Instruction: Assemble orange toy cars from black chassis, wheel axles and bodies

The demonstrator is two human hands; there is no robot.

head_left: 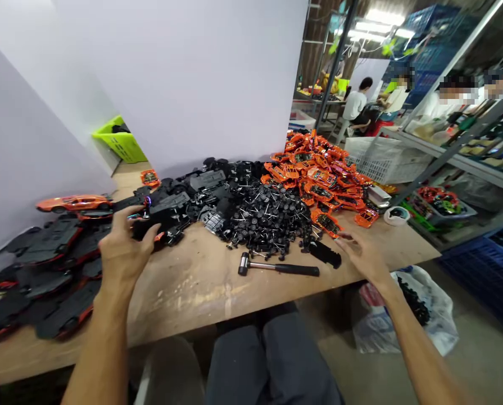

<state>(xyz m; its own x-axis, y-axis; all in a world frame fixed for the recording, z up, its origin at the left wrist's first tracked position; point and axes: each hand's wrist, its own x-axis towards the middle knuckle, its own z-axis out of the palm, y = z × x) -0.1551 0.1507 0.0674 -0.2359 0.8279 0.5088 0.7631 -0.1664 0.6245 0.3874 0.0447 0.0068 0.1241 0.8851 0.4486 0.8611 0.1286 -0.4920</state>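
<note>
Scuffed plywood surface [184,298] is running just past the person's dark trousers [272,365], with a white plastic bag [428,320] of black parts sagging on the floor to the right. Nearest the body, the left hand [127,253] is curling around a black plastic toy-car chassis [154,225], gripping it up off the surface, seemingly to bring it into view. The right hand [363,259] is hanging open, fingers spread, just beside a loose chassis piece [325,254] and a short hammer [276,267] with a steel shaft and black grip (lying within easy reach, it seems). To the left, toy cars [53,247] are resting upside down in a close cluster, their matte black bases edged in orange, while one glossy orange car [74,202] is sitting upright behind them. Farther on, a spiky heap of black wheels on thin metal axles [268,219] is pressing against a mound of orange car bodies [318,180]. Beyond, co-workers [354,104] are sitting among blue crates [428,62].
</note>
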